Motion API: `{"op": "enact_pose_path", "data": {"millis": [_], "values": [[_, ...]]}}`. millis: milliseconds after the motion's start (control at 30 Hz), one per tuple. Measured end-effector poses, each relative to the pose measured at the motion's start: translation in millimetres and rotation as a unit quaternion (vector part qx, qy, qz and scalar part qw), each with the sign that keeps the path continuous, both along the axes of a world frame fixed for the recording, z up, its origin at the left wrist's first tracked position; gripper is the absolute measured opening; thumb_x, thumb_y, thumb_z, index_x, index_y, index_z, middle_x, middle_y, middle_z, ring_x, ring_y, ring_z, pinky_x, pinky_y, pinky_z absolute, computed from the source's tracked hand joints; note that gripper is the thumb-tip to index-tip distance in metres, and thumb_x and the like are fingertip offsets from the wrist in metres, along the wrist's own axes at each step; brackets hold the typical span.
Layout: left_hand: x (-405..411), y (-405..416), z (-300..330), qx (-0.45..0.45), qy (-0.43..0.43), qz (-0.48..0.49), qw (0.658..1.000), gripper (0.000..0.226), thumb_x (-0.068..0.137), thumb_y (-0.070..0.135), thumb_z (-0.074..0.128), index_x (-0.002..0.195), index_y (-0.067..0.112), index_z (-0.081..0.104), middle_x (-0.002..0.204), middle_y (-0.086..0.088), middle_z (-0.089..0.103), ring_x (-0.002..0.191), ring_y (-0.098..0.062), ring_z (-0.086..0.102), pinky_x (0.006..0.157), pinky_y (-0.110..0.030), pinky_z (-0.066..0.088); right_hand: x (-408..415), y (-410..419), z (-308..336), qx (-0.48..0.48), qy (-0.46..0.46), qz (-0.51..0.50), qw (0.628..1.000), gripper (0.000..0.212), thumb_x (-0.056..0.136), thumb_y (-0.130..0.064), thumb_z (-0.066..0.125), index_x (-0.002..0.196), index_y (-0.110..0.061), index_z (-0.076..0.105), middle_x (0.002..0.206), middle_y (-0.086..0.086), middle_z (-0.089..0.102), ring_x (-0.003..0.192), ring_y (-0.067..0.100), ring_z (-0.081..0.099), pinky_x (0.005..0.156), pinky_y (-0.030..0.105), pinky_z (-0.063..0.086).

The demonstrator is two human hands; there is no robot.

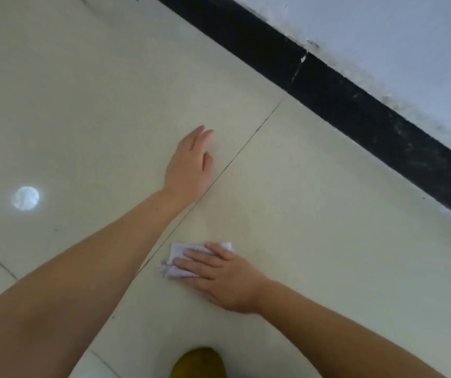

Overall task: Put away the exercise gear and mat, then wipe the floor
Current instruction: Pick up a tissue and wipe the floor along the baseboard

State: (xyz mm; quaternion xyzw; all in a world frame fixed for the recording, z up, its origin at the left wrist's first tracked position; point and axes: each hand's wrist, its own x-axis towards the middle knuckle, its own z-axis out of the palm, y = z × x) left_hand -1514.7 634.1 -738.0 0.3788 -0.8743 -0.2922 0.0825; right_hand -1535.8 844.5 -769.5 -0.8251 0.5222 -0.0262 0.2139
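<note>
Floor [314, 214] tiles, glossy, under crumpled white cloth [180, 261] beneath flat right hand [224, 276].

Both forearms are bare up to the frame's lower edge, with no sleeve, watch, bracelet or glove showing on either. The left hand [190, 162] and the right hand [224, 276] carry no rings that can be made out, and the nails look short and unpainted, though blur hides finer detail. At the bottom edge sits a rounded mustard-yellow shape [199, 362], probably a slipper toe or a clothed knee; which one cannot be told.
</note>
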Motion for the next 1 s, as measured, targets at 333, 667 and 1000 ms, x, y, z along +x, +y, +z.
{"op": "enact_pose_path", "data": {"millis": [333, 667, 1000], "values": [[-61, -28, 5, -0.029, -0.234, -0.187, 0.954, 0.055, 0.097, 0.013, 0.034, 0.150, 0.022, 0.023, 0.160, -0.004, 0.007, 0.146, -0.023, 0.009, 0.118, -0.040, 0.015, -144, -28, 15, 0.087, 0.080, -0.554, 0.824, 0.056, 0.102, -0.034, 0.023, 0.153, -0.017, 0.006, 0.160, 0.008, -0.004, 0.147, 0.029, -0.003, 0.118, 0.048, 0.004], [-82, 53, 5, -0.153, -0.171, -0.226, 0.947, 0.046, 0.094, 0.019, 0.039, 0.140, 0.011, 0.038, 0.149, -0.014, 0.034, 0.135, -0.031, 0.033, 0.112, -0.047, 0.021, 16, 102, 0, -0.025, 0.019, -0.302, 0.953, 0.046, 0.099, -0.036, 0.032, 0.142, -0.021, 0.036, 0.152, 0.000, 0.035, 0.143, 0.020, 0.026, 0.114, 0.045, 0.020], [-90, 128, -7, -0.155, -0.118, -0.267, 0.944, 0.043, 0.087, 0.024, 0.038, 0.123, 0.009, 0.057, 0.132, -0.015, 0.052, 0.119, -0.034, 0.049, 0.094, -0.044, 0.039, -52, 184, 17, 0.087, 0.035, -0.859, 0.503, 0.069, 0.086, -0.042, 0.017, 0.150, -0.016, 0.024, 0.159, 0.010, 0.008, 0.147, 0.029, 0.005, 0.117, 0.049, 0.005]]}}
